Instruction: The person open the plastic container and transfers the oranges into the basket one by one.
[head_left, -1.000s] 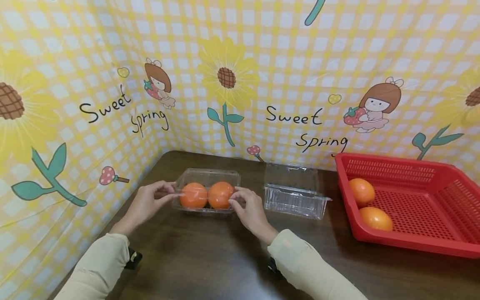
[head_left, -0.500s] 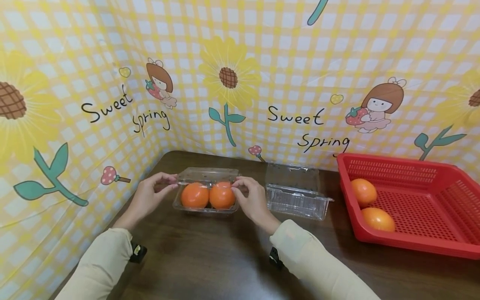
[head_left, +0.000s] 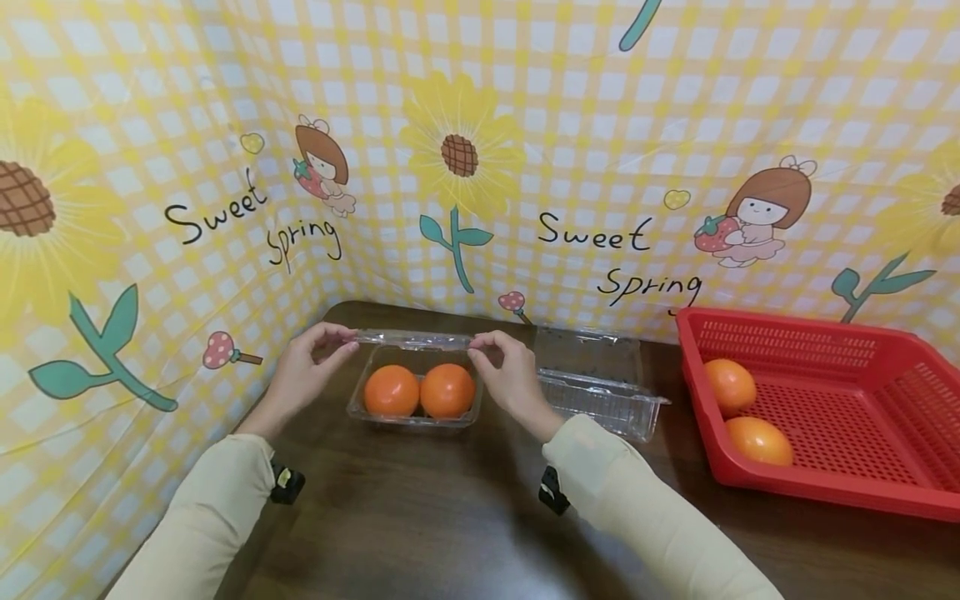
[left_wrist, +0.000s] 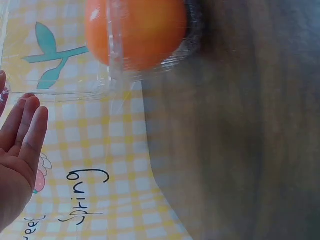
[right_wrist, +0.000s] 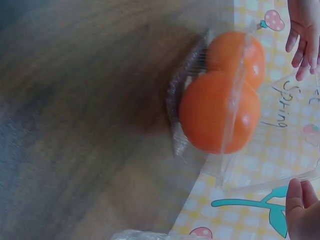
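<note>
Two oranges (head_left: 392,390) sit side by side in a clear plastic clamshell box (head_left: 412,422) on the dark wooden table. Its hinged lid (head_left: 412,339) stands raised, seen nearly edge-on in the head view. My left hand (head_left: 303,367) pinches the lid's left corner between thumb and fingers. At the opposite corner, my right hand (head_left: 513,375) pinches the lid the same way. In the left wrist view the left hand (left_wrist: 20,160) is partly cut off by the frame. The right wrist view has both oranges (right_wrist: 220,112) behind the clear plastic, with the right hand (right_wrist: 302,215) at lower right.
A second clear clamshell box (head_left: 600,400) stands open to the right, partly behind the right hand. Farther right is a red plastic basket (head_left: 832,492) with two oranges (head_left: 757,442) at its left side. A yellow checked cloth (head_left: 525,167) hangs behind and left of the table.
Both hands have lifted the clamshell lid from low over the oranges up and back, uncovering them. The oranges and the box base have stayed in place.
</note>
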